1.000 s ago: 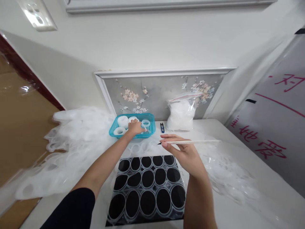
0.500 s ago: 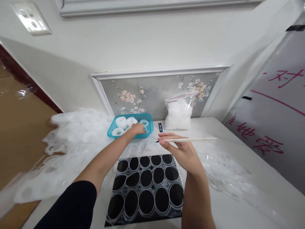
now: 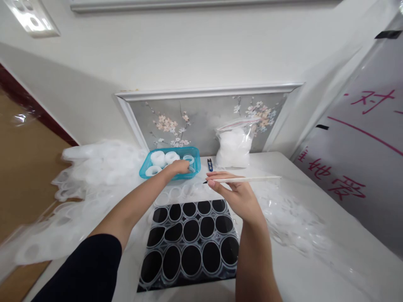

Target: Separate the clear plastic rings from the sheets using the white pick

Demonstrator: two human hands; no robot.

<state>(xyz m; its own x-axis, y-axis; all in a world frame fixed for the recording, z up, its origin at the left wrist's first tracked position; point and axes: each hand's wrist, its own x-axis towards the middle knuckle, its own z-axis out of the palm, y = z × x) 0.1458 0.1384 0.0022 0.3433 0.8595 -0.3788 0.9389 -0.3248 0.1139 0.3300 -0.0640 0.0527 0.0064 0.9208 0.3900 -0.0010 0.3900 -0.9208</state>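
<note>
My left hand (image 3: 181, 166) reaches into a turquoise plastic basket (image 3: 142, 173). Its fingers point down, closed together, among rings at the basket's right side; what they hold is hidden. White rolls (image 3: 158, 159) fill the left part, and a clear ring (image 3: 188, 159) lies just beyond my fingertips. My right hand (image 3: 236, 195) is closed on a thin paintbrush (image 3: 261, 179) with a white handle. The brush lies nearly level, its dark tip pointing left. Below both hands lies a black sheet (image 3: 190, 240) with rows of pale oval outlines.
A zip bag of white material (image 3: 233, 144) leans at the wall, with small blue thread snips (image 3: 210, 165) beside it. White ring-patterned plastic (image 3: 94, 167) is heaped at the left. Clear film (image 3: 289, 218) lies at the right. A whiteboard (image 3: 362, 147) stands far right.
The whole view has shifted slightly, so everything sits a little further left and higher. My left hand stays in the basket and my right hand still holds the paintbrush.
</note>
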